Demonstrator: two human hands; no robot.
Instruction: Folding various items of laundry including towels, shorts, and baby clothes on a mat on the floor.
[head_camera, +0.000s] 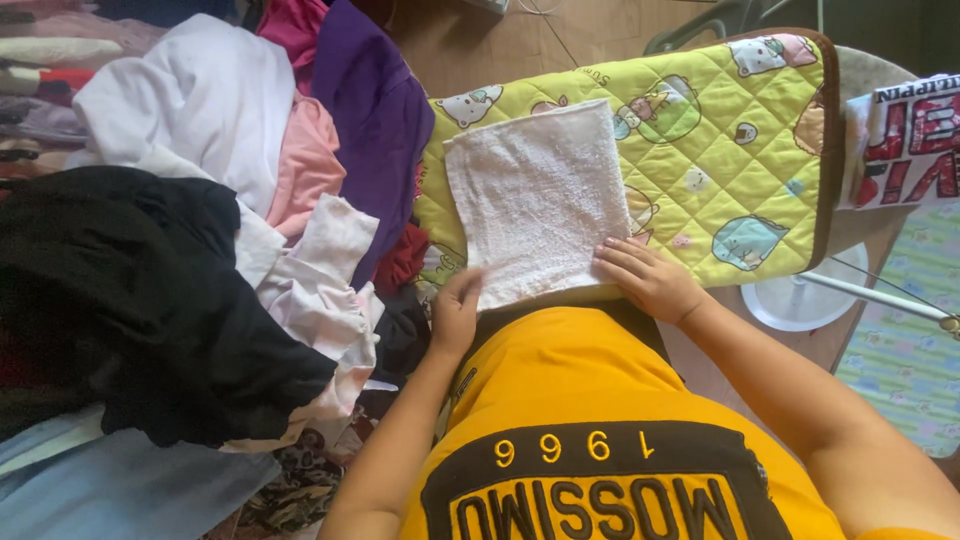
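Resting on a quilted yellow-green board cover (720, 150), a white towel (535, 200) lies flat as a folded rectangle, its near edge reaching the near edge of the cover, just in front of the person's yellow shirt (590, 400).

Left hand (456, 312): placed at the near left corner of the towel. The fingers are extended and lie close together along the towel's left edge. The hand touches the cloth, but whether it grips the edge or only presses on it cannot be told.

Right hand (648, 278): laid palm down at the near right corner of the towel. The fingers are spread flat, with the fingertips on the towel and the rest of the hand on the cover. It grasps nothing.

Surroundings: a heap of clothes lies to the left of the board. It includes a black garment (130, 300), a white garment (200, 100), a pink garment (305, 165) and a purple garment (375, 120). A white round base (790, 300) stands below the board's right end.
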